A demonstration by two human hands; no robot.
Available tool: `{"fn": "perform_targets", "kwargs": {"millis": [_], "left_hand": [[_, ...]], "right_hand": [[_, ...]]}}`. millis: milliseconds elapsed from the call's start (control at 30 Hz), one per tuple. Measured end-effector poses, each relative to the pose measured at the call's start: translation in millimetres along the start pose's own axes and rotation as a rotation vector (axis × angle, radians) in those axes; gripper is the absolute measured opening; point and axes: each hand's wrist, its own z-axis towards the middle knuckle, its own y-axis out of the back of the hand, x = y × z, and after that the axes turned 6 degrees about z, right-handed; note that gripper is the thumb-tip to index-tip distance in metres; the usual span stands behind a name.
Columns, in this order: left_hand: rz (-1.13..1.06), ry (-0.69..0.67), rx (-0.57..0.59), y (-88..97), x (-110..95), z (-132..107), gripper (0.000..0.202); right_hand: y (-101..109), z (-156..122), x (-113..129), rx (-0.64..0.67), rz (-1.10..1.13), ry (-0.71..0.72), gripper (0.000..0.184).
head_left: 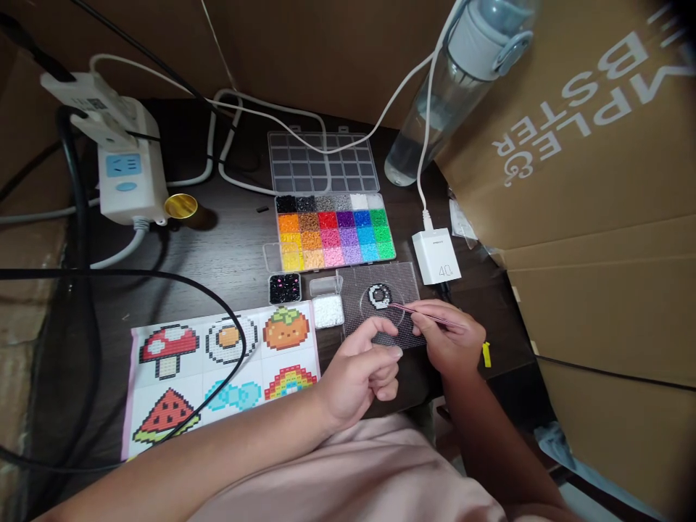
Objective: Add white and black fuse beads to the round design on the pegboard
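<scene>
My right hand (449,337) is closed around pink tweezers (427,313), whose tips reach the lower edge of a small ring of black and white fuse beads (379,296). That ring lies on a clear pegboard (359,279). My left hand (364,370) hovers at the pegboard's front left edge, fingers loosely curled, thumb and index finger apart, with nothing seen in it. Left of the pegboard stand a small box of white beads (328,311) and another of black beads (285,288) with a few pink ones.
Behind is a divided bead case (334,230) with its lid (325,170) folded back. A pattern sheet (185,377) lies at left under a black cable (222,304). A water bottle (446,94), white charger (436,257) and power strip (130,163) stand around. Cardboard (598,217) walls the right side.
</scene>
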Motion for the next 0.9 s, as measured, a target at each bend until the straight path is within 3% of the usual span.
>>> {"fn": "perform_targets", "kwargs": {"millis": [200, 433, 733, 900], "left_hand": [[0.36, 0.149, 0.208, 4.5, 4, -1, 0.043], [0.724, 0.163, 0.425, 5.5, -4, -6, 0.061], [0.89, 0.217, 0.474, 6.1, -2, -6, 0.061], [0.887, 0.2, 0.484, 7.8, -1, -5, 0.06]], "right_hand": [[-3, 0, 2, -0.068, 0.056, -0.002, 0.011], [-5, 6, 15, -0.274, 0.156, 0.059, 0.004], [-6, -2, 11, -0.188, 0.191, -0.047, 0.014], [4, 4, 10, -0.116, 0.373, -0.122, 0.015]]}}
